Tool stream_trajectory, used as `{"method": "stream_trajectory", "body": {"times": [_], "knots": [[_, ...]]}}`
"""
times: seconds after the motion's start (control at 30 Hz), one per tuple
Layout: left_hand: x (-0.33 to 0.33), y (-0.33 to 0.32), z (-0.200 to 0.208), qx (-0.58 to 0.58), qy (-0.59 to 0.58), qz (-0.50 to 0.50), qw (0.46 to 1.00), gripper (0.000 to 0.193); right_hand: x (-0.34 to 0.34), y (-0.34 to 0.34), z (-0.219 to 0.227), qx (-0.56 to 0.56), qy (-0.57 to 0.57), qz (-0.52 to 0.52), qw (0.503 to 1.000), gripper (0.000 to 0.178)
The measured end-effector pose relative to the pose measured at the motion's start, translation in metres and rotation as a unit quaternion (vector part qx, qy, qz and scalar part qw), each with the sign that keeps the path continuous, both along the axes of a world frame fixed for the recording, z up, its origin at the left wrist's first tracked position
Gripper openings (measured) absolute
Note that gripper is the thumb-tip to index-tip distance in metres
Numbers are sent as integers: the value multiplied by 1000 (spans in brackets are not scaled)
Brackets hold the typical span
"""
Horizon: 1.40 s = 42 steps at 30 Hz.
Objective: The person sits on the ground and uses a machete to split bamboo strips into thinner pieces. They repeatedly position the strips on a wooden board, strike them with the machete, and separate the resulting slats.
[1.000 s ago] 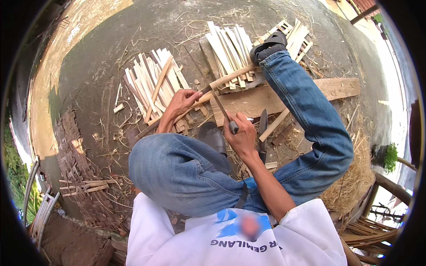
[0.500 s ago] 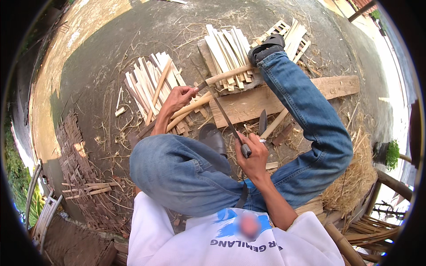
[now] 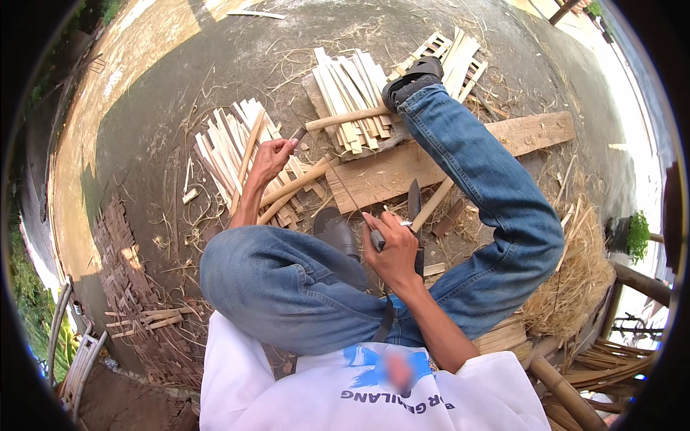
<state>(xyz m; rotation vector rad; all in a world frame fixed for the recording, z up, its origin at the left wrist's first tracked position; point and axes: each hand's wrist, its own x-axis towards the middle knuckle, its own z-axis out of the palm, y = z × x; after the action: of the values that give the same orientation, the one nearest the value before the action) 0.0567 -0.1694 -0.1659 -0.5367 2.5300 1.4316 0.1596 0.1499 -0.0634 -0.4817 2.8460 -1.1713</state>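
On the bare ground in front of your crossed legs, your left hand (image 3: 272, 159) is stretched out and pinched shut on the dark tip of a round bamboo stick (image 3: 343, 119) lying across the nearer pile of split slats (image 3: 353, 93), while your right hand (image 3: 392, 250) is drawn back near your knee, fist closed around the handle of a knife (image 3: 353, 208) whose thin blade points forward toward the wooden plank (image 3: 438, 158). The risk, as I judge it, is that blade: it sits close to your left sandal (image 3: 336, 231) and thigh, so a slip could cut you. The stick is held only at its end, so it could roll or swing as you lift it, and the loose slats by your left hand (image 3: 237, 147) could shift underneath.
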Motion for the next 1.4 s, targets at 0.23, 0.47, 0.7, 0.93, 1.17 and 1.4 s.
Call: {"method": "stream_trajectory", "body": {"times": [0.23,0.47,0.7,0.93,1.17,1.4], "knots": [[-7,-13,21,69,-43,26,996,49,13,16,30,15,-4,3,1000,21],[-5,-3,-4,23,25,62,997,47,-27,-16,34,7,5,9,1000,20],[-5,7,-1,86,11,29,996,45,-15,2,12,-4,27,-15,1000,19],[-3,-4,17,64,4,18,998,46,-11,28,15,-31,35,-18,999,18],[12,4,19,111,-12,40,993,45,4,40,19,-53,32,-2,998,17],[6,26,13,233,25,111,966,38,-15,13,20,-99,109,-28,989,23]]}}
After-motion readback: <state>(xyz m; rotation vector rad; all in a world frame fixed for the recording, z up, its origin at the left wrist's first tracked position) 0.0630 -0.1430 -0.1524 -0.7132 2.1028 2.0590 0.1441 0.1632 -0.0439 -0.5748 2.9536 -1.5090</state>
